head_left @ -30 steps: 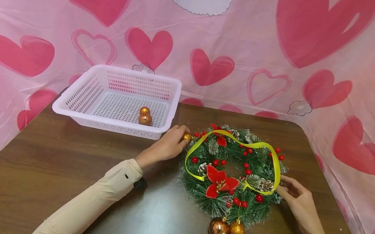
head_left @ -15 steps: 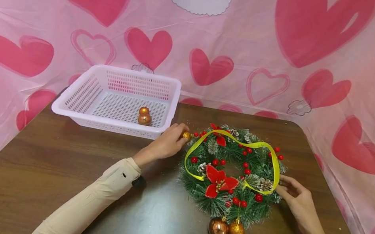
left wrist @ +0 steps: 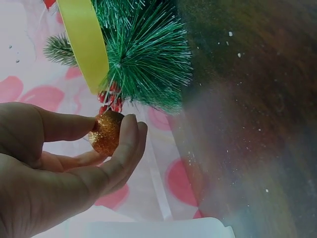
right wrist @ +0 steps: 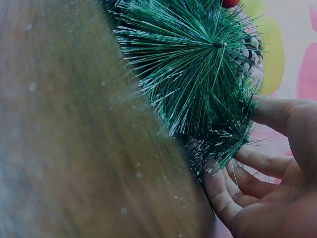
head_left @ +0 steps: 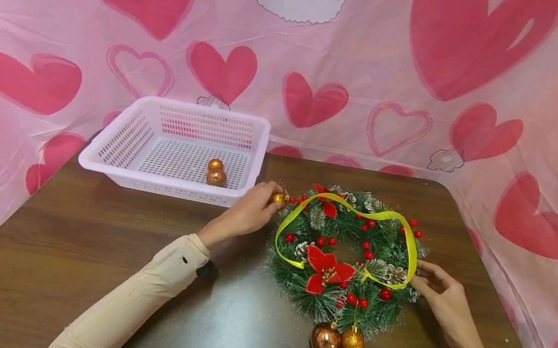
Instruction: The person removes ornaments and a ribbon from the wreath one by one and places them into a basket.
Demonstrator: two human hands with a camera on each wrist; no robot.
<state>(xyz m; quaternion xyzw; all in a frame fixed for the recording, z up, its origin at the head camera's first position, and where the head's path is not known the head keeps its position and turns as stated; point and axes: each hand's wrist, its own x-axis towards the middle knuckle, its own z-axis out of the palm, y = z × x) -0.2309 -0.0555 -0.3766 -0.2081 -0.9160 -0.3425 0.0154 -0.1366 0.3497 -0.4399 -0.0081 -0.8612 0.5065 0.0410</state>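
A green Christmas wreath [head_left: 314, 305] lies on the table, with red berries, pinecones and a red poinsettia [head_left: 319, 261]. At its far left edge my left hand [head_left: 248, 210] pinches a glittery gold bauble [left wrist: 105, 135] between thumb and fingers, close beside red berries. My right hand [head_left: 445, 301] grips the wreath's right edge, thumb on top and fingers curled beneath the needles [right wrist: 198, 74]. A shiny copper bauble [head_left: 324, 340] and another glittery gold bauble [head_left: 353, 343] hang at the near edge. Whether the pinched bauble is attached cannot be told.
Behind my left hand stands a white plastic basket [head_left: 159, 186], holding a copper bauble [head_left: 216, 177] and a smaller orange one [head_left: 215, 164]. A loop of yellow ribbon [head_left: 412, 252] lies over the wreath. A pink heart-print cloth [head_left: 328, 50] hangs behind the brown table [head_left: 59, 250].
My left hand has lifted very slightly with the gold bauble, which shows more between the fingers. The right hand and the wreath look unchanged.
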